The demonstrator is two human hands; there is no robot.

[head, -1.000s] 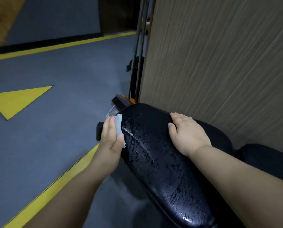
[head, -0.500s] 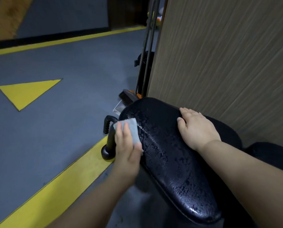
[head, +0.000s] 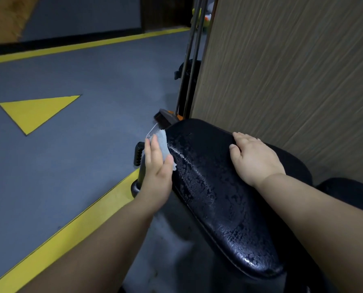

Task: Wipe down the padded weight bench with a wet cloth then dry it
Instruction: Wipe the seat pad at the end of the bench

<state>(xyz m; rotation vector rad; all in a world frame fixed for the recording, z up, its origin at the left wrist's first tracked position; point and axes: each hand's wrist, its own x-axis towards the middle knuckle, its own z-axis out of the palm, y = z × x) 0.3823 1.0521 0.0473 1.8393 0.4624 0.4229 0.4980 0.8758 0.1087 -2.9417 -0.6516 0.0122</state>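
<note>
The black padded bench point(head: 214, 187) runs from the upper middle down to the lower right, its surface beaded with water drops. My left hand point(head: 157, 168) presses a pale blue cloth point(head: 162, 140) flat against the pad's left side edge near the far end, fingers straight. My right hand point(head: 254, 157) lies flat on the pad's right side, fingers straight and pointing away from me, holding nothing.
A wood-grain panel point(head: 292, 70) stands right beside the bench. A black ribbed handle and foot point(head: 138, 157) of the frame stick out left of the pad. Metal rods point(head: 189, 66) rise behind. The grey floor has yellow lines point(head: 56, 235) and a yellow triangle point(head: 36, 111).
My left hand slid the cloth down the pad's left edge and has moved back up toward the far end. My right hand stayed in place on the pad.
</note>
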